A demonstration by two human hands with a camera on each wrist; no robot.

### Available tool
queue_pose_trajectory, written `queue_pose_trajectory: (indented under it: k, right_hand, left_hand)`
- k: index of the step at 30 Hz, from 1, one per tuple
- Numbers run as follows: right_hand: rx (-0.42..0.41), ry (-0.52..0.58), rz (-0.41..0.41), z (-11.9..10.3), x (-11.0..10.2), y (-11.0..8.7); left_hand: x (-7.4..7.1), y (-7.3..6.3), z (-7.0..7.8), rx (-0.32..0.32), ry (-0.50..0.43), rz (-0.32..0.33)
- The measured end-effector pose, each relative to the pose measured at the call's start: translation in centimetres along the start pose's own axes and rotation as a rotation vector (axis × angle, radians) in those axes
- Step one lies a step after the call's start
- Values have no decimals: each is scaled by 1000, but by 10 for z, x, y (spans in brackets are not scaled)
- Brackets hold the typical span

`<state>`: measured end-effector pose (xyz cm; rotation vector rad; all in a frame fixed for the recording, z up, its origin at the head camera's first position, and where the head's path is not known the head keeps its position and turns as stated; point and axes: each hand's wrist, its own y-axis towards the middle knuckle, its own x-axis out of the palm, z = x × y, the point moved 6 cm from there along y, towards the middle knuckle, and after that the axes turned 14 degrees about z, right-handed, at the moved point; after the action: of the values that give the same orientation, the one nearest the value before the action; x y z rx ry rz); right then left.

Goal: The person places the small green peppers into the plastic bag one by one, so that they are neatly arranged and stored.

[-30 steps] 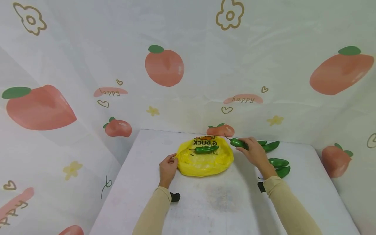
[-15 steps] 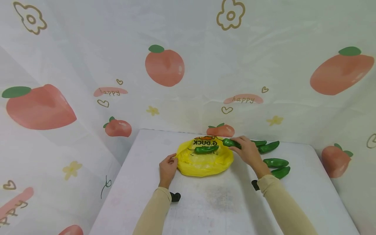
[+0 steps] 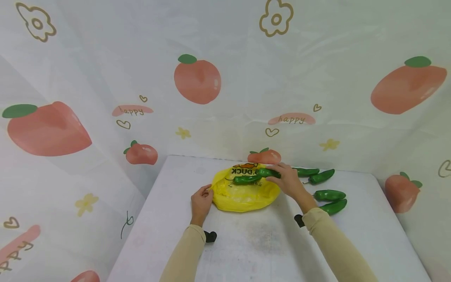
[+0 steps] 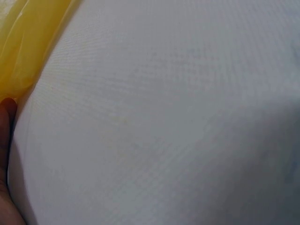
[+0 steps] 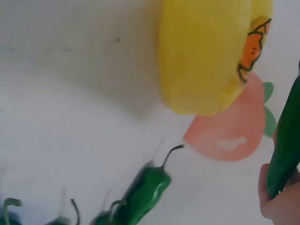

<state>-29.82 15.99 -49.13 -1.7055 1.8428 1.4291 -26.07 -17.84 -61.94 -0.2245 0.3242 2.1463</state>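
A yellow plastic bag (image 3: 243, 201) with dark print lies spread on the table, its mouth facing up. My left hand (image 3: 202, 203) pinches the bag's left rim between thumb and fingers. One green pepper (image 3: 246, 180) lies in the bag's mouth. My right hand (image 3: 289, 180) grips a second green pepper (image 3: 268, 173) by one end and holds it over the right part of the bag. In the right wrist view the held pepper (image 5: 286, 136) stands at the right edge, with fingers round its lower end. The left wrist view shows the bag (image 4: 28, 42) and part of the left hand (image 4: 5, 154).
Several green peppers lie to the right: one near the back edge (image 3: 306, 172), another beside it (image 3: 321, 177), and a pair nearer (image 3: 329, 195). The white table (image 3: 253, 254) meets a printed curtain (image 3: 225, 133) at the back.
My right hand has moved left with the held pepper, from beside the bag to over it. More of the loose peppers shows behind that arm. The left hand has stayed on the rim.
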Motion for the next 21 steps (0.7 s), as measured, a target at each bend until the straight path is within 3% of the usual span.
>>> queue_pose_trajectory:
  k: [14,21]
  right_hand:
    - [40,78,-69,-23,19,12]
    - [137,100,-125,-27,32,14]
  left_hand:
    - [0,0,-1,19,-16,-2]
    - [0,0,-1,19,-5,-3]
